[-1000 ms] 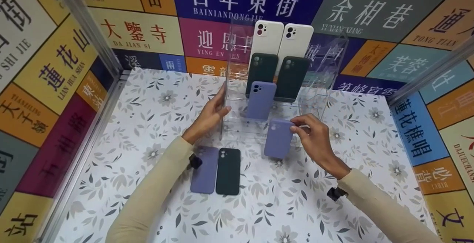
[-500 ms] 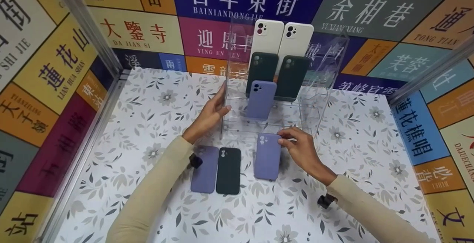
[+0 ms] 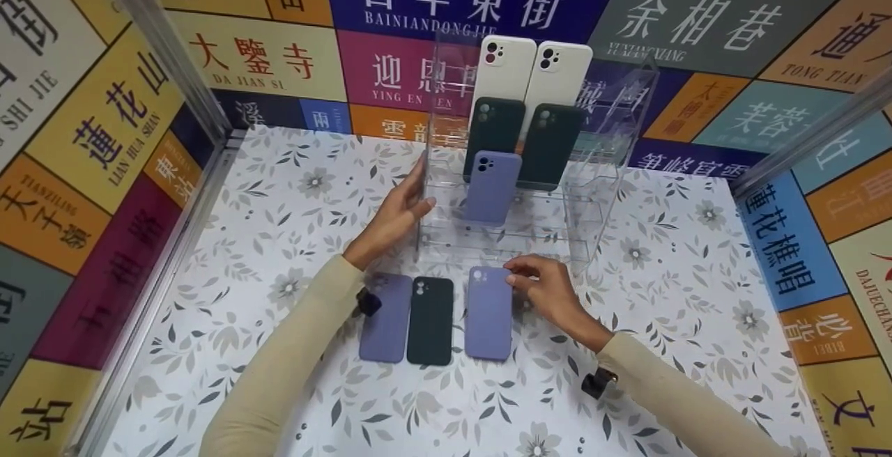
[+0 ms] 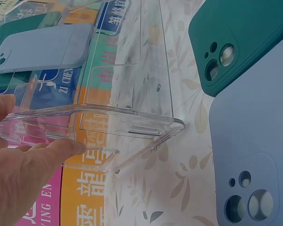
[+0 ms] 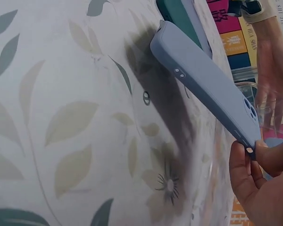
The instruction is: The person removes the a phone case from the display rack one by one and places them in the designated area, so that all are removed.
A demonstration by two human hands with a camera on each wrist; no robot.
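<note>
Right hand (image 3: 550, 293) pinching top edge of lavender silicone phone case (image 3: 488, 313), far end tilted off floral tablecloth (image 3: 279, 234). Left hand (image 3: 394, 217), fingers straight, pressed against clear acrylic tiered display stand (image 3: 446, 234).

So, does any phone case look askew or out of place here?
Only one: the lilac case pinched by the right hand is tilted, its far end raised off the tablecloth. The two cases beside it lie flat.
</note>
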